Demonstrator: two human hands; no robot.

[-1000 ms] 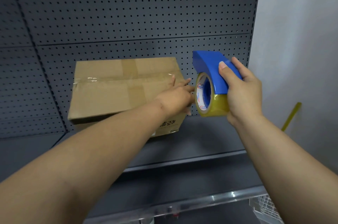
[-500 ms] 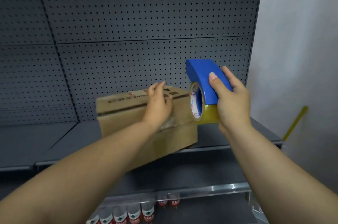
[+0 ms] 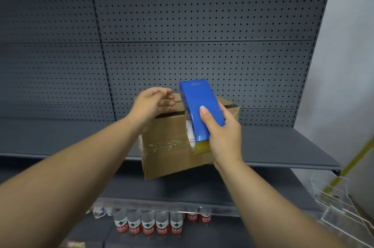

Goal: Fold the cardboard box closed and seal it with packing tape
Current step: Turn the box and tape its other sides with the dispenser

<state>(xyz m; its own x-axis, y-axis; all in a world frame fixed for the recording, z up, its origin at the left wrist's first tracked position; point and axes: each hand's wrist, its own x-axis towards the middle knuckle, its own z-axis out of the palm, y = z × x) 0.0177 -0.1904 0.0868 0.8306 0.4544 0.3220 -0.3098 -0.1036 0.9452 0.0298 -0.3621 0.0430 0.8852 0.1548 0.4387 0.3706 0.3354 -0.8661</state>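
Note:
A brown cardboard box [image 3: 170, 154] sits at the front edge of a grey shelf [image 3: 283, 146], one corner jutting past the edge. Clear tape crosses its near face, and a dark gap runs along its top edge. My left hand [image 3: 153, 102] rests on the box's top left, fingers curled over it. My right hand [image 3: 224, 136] grips a blue tape dispenser [image 3: 200, 108] holding a yellowish tape roll [image 3: 191, 136]. The dispenser is held against the box's right part, over its top and near face.
A grey pegboard wall [image 3: 202, 25] backs the shelf. Below, a lower shelf carries several bottles with red labels [image 3: 149, 223]. A white wire basket [image 3: 340, 203] and a yellow rod [image 3: 352, 162] stand at the lower right beside a pale wall.
The box has turned and come down toward the shelf's front edge. My left hand shifted from its side to its top. The dispenser moved from beside the box onto it.

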